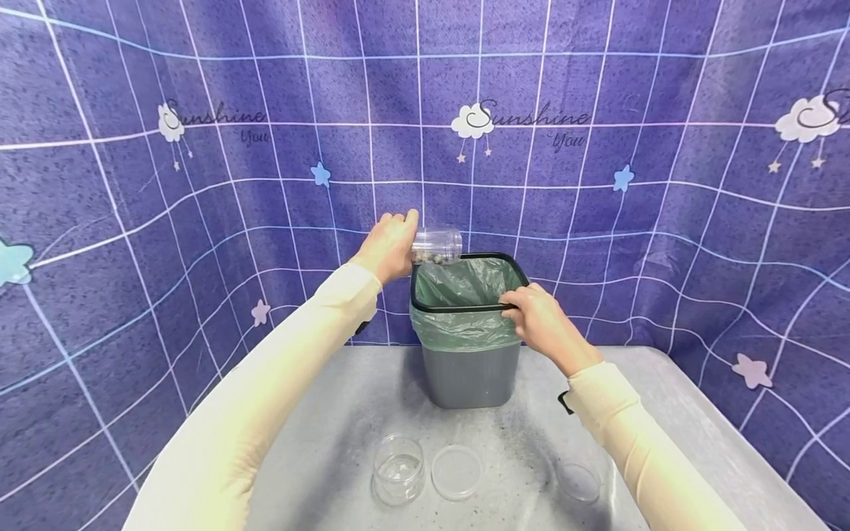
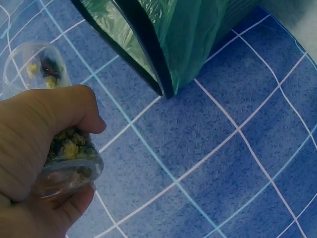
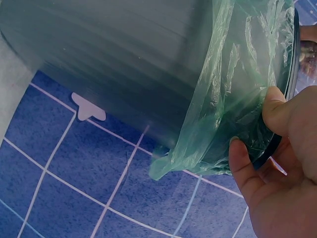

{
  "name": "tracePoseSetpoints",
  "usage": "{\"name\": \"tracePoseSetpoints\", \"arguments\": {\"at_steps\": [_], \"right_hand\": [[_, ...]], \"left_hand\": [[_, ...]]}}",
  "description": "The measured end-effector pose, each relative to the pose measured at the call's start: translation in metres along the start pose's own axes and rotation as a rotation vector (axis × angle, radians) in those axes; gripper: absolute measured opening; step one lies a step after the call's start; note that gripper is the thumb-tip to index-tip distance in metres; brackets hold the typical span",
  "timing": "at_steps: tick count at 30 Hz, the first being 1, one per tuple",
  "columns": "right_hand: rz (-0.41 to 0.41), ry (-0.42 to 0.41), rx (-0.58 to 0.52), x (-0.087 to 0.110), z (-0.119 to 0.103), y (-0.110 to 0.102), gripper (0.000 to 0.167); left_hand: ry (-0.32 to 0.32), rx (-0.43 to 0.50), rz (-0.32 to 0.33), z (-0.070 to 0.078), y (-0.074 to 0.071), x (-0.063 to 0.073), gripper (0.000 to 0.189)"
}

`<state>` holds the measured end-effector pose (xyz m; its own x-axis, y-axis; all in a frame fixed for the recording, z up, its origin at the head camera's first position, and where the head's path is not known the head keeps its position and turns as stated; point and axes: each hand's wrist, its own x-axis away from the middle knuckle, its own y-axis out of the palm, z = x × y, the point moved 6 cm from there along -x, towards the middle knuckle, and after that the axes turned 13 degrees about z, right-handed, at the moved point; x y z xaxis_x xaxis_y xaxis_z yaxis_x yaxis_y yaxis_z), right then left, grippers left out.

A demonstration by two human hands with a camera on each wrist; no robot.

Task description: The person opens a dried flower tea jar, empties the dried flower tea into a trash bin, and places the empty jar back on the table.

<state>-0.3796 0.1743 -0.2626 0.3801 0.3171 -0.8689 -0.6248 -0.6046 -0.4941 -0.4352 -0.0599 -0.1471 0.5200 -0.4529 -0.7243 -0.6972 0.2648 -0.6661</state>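
My left hand grips a clear plastic jar, tipped nearly on its side, its mouth end over the left rim of a grey trash can. Dried yellowish flowers with darker bits lie inside the jar in the left wrist view. A green bag lines the can and folds down outside below its black rim. On the can's right front side, my right hand pinches the rim and bag edge between thumb and fingers, as the right wrist view also shows.
On the grey tabletop in front stand an open clear jar and a round clear lid. Another clear lid lies further right, beside my right forearm. A blue gridded curtain hangs behind the can and along both sides.
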Motion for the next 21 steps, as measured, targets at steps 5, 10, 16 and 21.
{"name": "tracePoseSetpoints", "arguments": {"at_steps": [5,10,16,21], "right_hand": [[-0.007,0.010,-0.002,0.0006,0.0016,0.0007,0.010],[-0.012,0.012,-0.003,0.0012,0.0027,0.0016,0.010],[-0.010,0.015,0.001,0.0008,0.0029,0.0010,0.010],[-0.016,0.015,0.000,0.0011,0.0038,0.0020,0.010]], "left_hand": [[0.017,-0.029,-0.026,0.0051,0.0042,-0.0030,0.050],[0.017,-0.055,-0.046,0.0057,0.0068,-0.0050,0.052],[0.029,-0.077,-0.054,0.0076,0.0076,-0.0072,0.056],[0.025,-0.077,-0.074,0.0083,0.0100,-0.0070,0.056]]}}
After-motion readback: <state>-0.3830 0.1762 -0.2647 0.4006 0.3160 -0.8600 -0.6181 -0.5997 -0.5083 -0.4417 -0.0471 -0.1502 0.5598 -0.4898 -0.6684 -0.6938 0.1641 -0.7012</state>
